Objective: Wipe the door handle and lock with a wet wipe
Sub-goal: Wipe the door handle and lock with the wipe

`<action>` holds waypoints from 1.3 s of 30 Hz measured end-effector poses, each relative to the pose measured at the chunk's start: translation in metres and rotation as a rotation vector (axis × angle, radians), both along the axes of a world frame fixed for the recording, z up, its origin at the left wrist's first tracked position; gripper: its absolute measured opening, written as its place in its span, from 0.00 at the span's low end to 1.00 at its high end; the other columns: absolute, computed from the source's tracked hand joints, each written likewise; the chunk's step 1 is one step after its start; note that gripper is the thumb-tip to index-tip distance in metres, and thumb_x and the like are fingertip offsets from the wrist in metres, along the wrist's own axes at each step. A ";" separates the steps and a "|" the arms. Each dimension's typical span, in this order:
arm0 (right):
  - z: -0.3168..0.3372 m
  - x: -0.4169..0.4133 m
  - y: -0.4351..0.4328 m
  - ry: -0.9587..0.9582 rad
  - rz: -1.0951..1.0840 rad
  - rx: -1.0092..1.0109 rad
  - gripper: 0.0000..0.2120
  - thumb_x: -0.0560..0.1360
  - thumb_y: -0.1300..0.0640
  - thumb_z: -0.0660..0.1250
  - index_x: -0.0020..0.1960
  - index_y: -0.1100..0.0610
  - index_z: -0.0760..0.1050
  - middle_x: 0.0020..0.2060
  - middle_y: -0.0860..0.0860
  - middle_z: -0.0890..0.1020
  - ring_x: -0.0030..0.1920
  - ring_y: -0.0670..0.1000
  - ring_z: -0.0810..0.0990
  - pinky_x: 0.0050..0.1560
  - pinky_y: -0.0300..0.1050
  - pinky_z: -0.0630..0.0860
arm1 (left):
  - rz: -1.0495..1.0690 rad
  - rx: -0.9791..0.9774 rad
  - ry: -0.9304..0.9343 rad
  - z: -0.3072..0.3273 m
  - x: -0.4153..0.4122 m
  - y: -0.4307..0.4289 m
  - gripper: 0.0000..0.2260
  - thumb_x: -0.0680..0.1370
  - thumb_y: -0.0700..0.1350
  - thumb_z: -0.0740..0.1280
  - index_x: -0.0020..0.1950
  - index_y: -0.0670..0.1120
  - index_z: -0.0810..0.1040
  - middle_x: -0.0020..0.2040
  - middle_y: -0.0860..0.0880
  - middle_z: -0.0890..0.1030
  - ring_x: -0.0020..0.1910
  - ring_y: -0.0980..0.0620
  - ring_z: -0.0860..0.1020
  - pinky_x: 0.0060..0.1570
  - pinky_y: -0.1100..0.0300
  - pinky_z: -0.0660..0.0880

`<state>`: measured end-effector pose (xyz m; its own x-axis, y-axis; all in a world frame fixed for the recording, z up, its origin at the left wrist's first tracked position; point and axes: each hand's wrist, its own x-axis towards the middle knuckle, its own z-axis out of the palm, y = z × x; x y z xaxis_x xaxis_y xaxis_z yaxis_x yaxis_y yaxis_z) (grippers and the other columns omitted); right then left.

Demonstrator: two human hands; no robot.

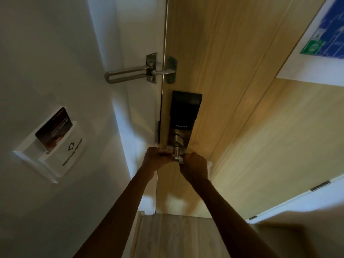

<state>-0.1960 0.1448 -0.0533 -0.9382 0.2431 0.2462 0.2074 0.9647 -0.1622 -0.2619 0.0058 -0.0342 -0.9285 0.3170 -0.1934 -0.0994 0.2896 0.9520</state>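
Observation:
A black and metal smart lock (184, 110) is mounted on the wooden door (232, 90), with a small metal thumb turn (179, 140) below it. Under that sits the metal door handle (176, 153). My left hand (157, 159) is curled around the handle's base, next to the door edge. My right hand (194, 165) is closed over the lever part of the handle, pressing a white wet wipe (209, 163) onto it. Only a corner of the wipe shows behind this hand, and most of the lever is hidden.
A metal swing-bar door guard (134, 73) bridges frame and door above the lock. On the white wall at left is a key card holder (55, 151) with a card in it. A blue notice (327, 34) hangs on the door at upper right. Wooden floor (176, 237) lies below.

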 end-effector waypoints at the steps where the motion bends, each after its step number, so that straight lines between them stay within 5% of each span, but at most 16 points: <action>1: 0.000 0.001 0.007 0.004 0.043 0.009 0.05 0.68 0.58 0.74 0.36 0.57 0.79 0.27 0.52 0.79 0.25 0.48 0.72 0.31 0.37 0.64 | -0.008 -0.002 -0.002 0.000 -0.001 0.000 0.11 0.70 0.36 0.76 0.52 0.39 0.85 0.45 0.46 0.85 0.44 0.53 0.83 0.43 0.68 0.77; 3: 0.001 0.006 0.022 0.022 0.086 0.011 0.06 0.67 0.57 0.75 0.35 0.56 0.79 0.26 0.51 0.79 0.26 0.49 0.75 0.31 0.36 0.64 | -0.021 0.001 -0.009 0.001 0.000 0.001 0.08 0.71 0.36 0.75 0.48 0.42 0.86 0.41 0.49 0.85 0.42 0.55 0.83 0.39 0.71 0.77; 6: 0.006 0.007 0.019 0.013 0.004 0.006 0.10 0.64 0.57 0.76 0.30 0.55 0.76 0.23 0.50 0.76 0.22 0.48 0.71 0.27 0.36 0.61 | -0.009 0.033 -0.038 0.001 0.001 0.001 0.08 0.71 0.35 0.75 0.42 0.48 0.86 0.40 0.47 0.86 0.43 0.50 0.85 0.45 0.62 0.81; 9: 0.007 0.000 0.001 0.023 -0.041 -0.011 0.11 0.63 0.58 0.76 0.28 0.56 0.75 0.21 0.51 0.75 0.20 0.49 0.66 0.27 0.33 0.53 | 0.024 0.069 -0.088 0.002 0.000 0.001 0.08 0.70 0.35 0.76 0.48 0.41 0.86 0.44 0.43 0.86 0.39 0.54 0.86 0.38 0.66 0.81; 11: 0.004 0.002 0.005 0.019 0.011 -0.011 0.09 0.66 0.57 0.75 0.31 0.56 0.76 0.23 0.51 0.77 0.22 0.49 0.70 0.27 0.34 0.56 | 0.040 0.091 -0.119 0.003 0.000 0.004 0.08 0.70 0.36 0.76 0.48 0.40 0.86 0.46 0.42 0.86 0.36 0.58 0.85 0.35 0.69 0.80; 16: 0.006 0.010 0.024 0.033 0.023 -0.019 0.09 0.66 0.59 0.75 0.32 0.58 0.77 0.24 0.53 0.77 0.23 0.52 0.74 0.28 0.38 0.64 | 0.119 0.124 -0.121 0.003 0.004 0.013 0.05 0.70 0.37 0.76 0.46 0.40 0.86 0.45 0.39 0.86 0.46 0.43 0.86 0.53 0.48 0.82; 19: 0.006 0.001 0.006 -0.029 -0.038 0.001 0.06 0.71 0.57 0.70 0.36 0.57 0.78 0.29 0.52 0.79 0.26 0.50 0.71 0.31 0.39 0.63 | 0.104 0.098 -0.157 0.007 -0.001 0.014 0.05 0.70 0.38 0.77 0.45 0.40 0.86 0.46 0.39 0.86 0.48 0.41 0.85 0.56 0.45 0.81; 22: 0.007 0.001 0.006 -0.056 0.004 -0.018 0.08 0.74 0.54 0.68 0.38 0.57 0.78 0.30 0.51 0.77 0.28 0.48 0.69 0.33 0.38 0.62 | 0.039 0.052 -0.193 0.011 -0.010 0.013 0.02 0.71 0.38 0.76 0.42 0.42 0.84 0.48 0.38 0.85 0.48 0.43 0.86 0.54 0.49 0.82; 26: 0.007 0.009 0.028 -0.062 0.038 -0.023 0.10 0.74 0.53 0.67 0.37 0.58 0.78 0.30 0.53 0.80 0.29 0.49 0.72 0.32 0.39 0.67 | 0.036 0.091 -0.229 0.008 -0.012 0.013 0.04 0.70 0.37 0.77 0.37 0.44 0.84 0.46 0.39 0.85 0.32 0.57 0.85 0.36 0.65 0.83; 30: 0.005 0.001 0.006 -0.041 -0.020 -0.034 0.07 0.72 0.57 0.69 0.36 0.58 0.77 0.29 0.53 0.79 0.27 0.49 0.68 0.32 0.39 0.64 | 0.024 0.032 -0.205 0.009 -0.012 0.014 0.07 0.71 0.38 0.76 0.47 0.36 0.85 0.46 0.38 0.85 0.46 0.43 0.85 0.55 0.50 0.82; 32: 0.003 0.000 0.004 -0.047 0.022 -0.030 0.07 0.73 0.55 0.69 0.38 0.57 0.78 0.30 0.52 0.80 0.28 0.48 0.70 0.33 0.39 0.65 | 0.011 0.043 -0.211 0.010 -0.012 0.014 0.06 0.72 0.37 0.75 0.47 0.36 0.84 0.46 0.38 0.84 0.48 0.41 0.85 0.55 0.49 0.81; 36: -0.005 0.015 0.019 0.013 0.107 -0.011 0.10 0.72 0.54 0.71 0.51 0.58 0.77 0.39 0.55 0.83 0.38 0.54 0.81 0.46 0.49 0.78 | 0.001 0.104 -0.237 0.009 -0.014 0.012 0.07 0.71 0.35 0.75 0.48 0.35 0.83 0.44 0.41 0.84 0.33 0.56 0.84 0.38 0.63 0.83; 39: -0.014 0.026 0.014 0.027 0.139 0.036 0.22 0.74 0.46 0.68 0.62 0.57 0.71 0.54 0.56 0.79 0.53 0.56 0.78 0.56 0.51 0.74 | 0.005 0.123 -0.250 0.009 -0.012 0.011 0.09 0.71 0.34 0.74 0.51 0.34 0.83 0.47 0.39 0.84 0.42 0.49 0.85 0.45 0.56 0.84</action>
